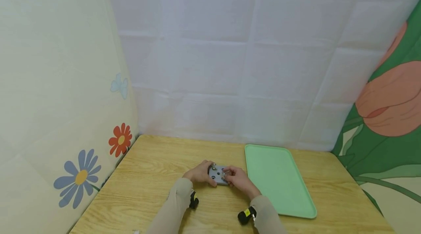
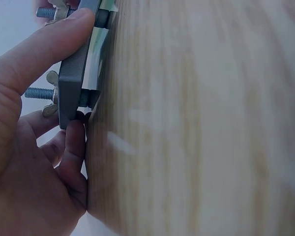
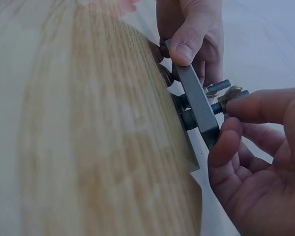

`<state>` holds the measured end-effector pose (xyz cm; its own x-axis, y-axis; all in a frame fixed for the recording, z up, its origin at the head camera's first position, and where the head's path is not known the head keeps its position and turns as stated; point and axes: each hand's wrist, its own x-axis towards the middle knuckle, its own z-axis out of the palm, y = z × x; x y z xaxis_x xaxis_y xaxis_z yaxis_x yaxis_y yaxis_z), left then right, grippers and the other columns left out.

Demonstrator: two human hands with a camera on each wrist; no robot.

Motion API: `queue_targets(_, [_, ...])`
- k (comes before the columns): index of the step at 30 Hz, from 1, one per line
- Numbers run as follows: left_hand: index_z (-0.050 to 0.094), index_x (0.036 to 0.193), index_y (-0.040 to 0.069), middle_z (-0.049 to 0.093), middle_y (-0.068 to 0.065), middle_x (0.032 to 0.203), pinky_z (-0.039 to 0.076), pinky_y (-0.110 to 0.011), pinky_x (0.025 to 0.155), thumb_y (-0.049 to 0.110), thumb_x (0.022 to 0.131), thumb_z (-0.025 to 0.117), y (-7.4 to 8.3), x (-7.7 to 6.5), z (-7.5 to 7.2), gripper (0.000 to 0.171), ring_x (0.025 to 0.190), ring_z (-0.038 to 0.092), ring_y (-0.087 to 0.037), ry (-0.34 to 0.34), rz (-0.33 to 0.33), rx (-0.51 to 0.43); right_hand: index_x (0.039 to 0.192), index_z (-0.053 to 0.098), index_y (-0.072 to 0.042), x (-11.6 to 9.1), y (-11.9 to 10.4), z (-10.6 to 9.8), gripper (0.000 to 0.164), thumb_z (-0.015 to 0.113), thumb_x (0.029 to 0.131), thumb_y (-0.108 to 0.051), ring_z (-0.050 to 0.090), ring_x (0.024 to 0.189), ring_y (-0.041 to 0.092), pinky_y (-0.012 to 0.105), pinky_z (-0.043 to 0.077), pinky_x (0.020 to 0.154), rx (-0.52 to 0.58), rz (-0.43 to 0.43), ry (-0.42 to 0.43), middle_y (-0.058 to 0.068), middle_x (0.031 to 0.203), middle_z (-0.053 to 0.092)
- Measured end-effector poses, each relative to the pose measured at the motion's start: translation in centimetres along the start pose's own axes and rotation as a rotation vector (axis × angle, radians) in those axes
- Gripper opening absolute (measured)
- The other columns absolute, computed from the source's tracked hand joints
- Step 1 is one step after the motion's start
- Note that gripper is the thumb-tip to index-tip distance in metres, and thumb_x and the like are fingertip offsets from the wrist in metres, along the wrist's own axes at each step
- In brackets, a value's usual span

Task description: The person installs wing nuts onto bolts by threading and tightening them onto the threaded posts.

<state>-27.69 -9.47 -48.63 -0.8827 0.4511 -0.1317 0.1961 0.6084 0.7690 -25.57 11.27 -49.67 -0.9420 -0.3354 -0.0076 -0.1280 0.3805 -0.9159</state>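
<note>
A grey metal plate with several holes is held just above the wooden table, between both hands. My left hand grips its left side, thumb on the upper face and fingers around the edge and underneath. Bolts stick up through the plate, their dark heads below it. One wing nut sits on the bolt near my left hand. At the plate's right side, my right hand pinches another wing nut on its threaded bolt between thumb and finger; the fingertips partly hide it.
To the right on the wooden table lies a light green tray, close to my right forearm. A white sheet hangs behind the table. Printed cloths stand at left and right. A small pale item shows at the bottom edge.
</note>
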Motion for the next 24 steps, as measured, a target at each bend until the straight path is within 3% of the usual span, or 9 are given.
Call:
queue_targets(5, [0.043, 0.135, 0.001, 0.045, -0.008, 0.118, 0.038, -0.037, 0.083, 0.021, 0.069, 0.086, 0.13, -0.06, -0.05, 0.082, 0.091, 0.045, -0.02, -0.004, -0.01, 0.006, 0.113, 0.064, -0.002, 0.11, -0.08, -0.12, 0.029, 0.062, 0.084, -0.002, 0.05, 0.06, 0.013, 0.027, 0.043, 0.054, -0.036, -0.023, -0.02, 0.003, 0.077, 0.055])
queue_targets(15, [0.043, 0.135, 0.002, 0.045, -0.008, 0.119, 0.038, -0.037, 0.084, 0.022, 0.069, 0.085, 0.31, -0.23, -0.2, 0.081, 0.093, 0.045, -0.02, -0.005, 0.002, 0.016, 0.097, 0.067, -0.004, 0.1, 0.0, -0.02, 0.013, 0.068, 0.084, -0.008, 0.05, 0.062, 0.012, 0.027, 0.044, 0.054, -0.062, -0.039, -0.026, 0.001, 0.078, 0.056])
queue_targets(24, [0.044, 0.134, 0.002, 0.045, -0.007, 0.118, 0.038, -0.036, 0.084, 0.022, 0.069, 0.085, 0.29, -0.26, -0.16, 0.08, 0.093, 0.044, -0.019, -0.005, 0.001, 0.027, 0.095, 0.065, -0.001, -0.05, -0.07, 0.13, 0.013, 0.067, 0.083, -0.006, 0.051, 0.064, 0.012, 0.028, 0.045, 0.056, -0.031, -0.014, -0.014, 0.001, 0.079, 0.059])
